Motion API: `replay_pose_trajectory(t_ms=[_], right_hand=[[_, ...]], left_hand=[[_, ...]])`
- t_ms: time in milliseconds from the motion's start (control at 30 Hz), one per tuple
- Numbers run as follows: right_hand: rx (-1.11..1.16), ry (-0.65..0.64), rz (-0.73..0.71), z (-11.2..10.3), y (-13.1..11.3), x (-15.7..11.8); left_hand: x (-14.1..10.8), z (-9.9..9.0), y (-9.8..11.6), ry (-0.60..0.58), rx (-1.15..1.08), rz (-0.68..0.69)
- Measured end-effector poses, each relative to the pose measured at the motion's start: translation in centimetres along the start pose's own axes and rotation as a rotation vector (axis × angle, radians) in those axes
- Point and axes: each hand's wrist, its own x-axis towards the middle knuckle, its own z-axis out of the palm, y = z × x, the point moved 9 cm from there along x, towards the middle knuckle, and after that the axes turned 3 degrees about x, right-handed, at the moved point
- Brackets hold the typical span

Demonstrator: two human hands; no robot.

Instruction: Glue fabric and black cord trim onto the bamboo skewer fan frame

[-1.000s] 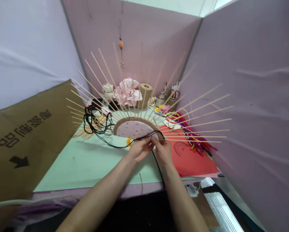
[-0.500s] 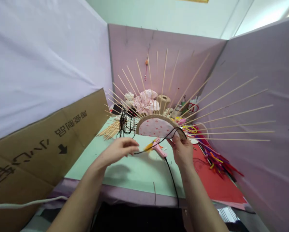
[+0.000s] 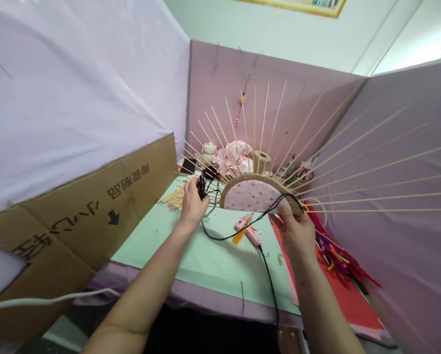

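Note:
A half-round cardboard piece faced with pink dotted cloth (image 3: 255,195) is held up above the table, with thin wooden sticks (image 3: 264,128) fanning out from its curved edge. My right hand (image 3: 297,231) grips its lower right corner, thumb in front. My left hand (image 3: 194,202) is closed round a bundle of black cord (image 3: 203,186) at the left of the fan. From the bundle the cord sags across and runs over the cloth to the right end of the cardboard. Below it, a pink glue gun (image 3: 250,233) lies on the table.
Loose sticks (image 3: 172,198) lie at the left on the green tabletop (image 3: 205,260). Red sheets (image 3: 338,290) and colourful pipe cleaners (image 3: 338,250) are at the right. A cardboard panel (image 3: 95,211) stands at the left. Pink cloth (image 3: 238,150) and a brown roll (image 3: 261,160) sit behind.
My left hand has moved up and left, from the single cord strands to the cord bundle. My right hand keeps its hold on the fan. The view has shifted slightly.

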Motion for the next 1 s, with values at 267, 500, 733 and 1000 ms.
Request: replay_pose_trajectory(t_ms=[267,500,733,1000], right_hand=[[-0.016,0.026,-0.007,-1.7,-0.9,-0.3],[-0.024,0.101,-0.007,-5.0,-2.8,-0.8],[-0.09,0.207,0.031,-8.7,-4.3,-1.9],[-0.119,0.29,0.077,-11.5,-5.2,-3.0]], left_hand=[[8.8,-4.8,-4.5,0.16,-0.031,-0.062],[12.8,-8.8,-6.5,0.242,0.098,-0.15],[12.5,-6.4,-8.7,0.254,-0.654,-0.522],[15.1,-4.5,-4.6,0.221,-1.019,-0.356]])
